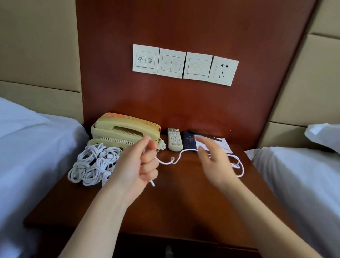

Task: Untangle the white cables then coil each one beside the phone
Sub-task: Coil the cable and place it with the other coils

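Left hand [137,166] curled round white cable [169,161]; right hand [214,163] slack-fingered over nightstand [175,206].

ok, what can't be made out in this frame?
Head view:
Loose white cable: middle hidden behind right hand; contact unclear, hand blurred.
Cable's run through left hand: covered by curled fingers.
Coiled cables: count unclear, overlapping, right edge behind left hand.
Wall switches labels: too small.
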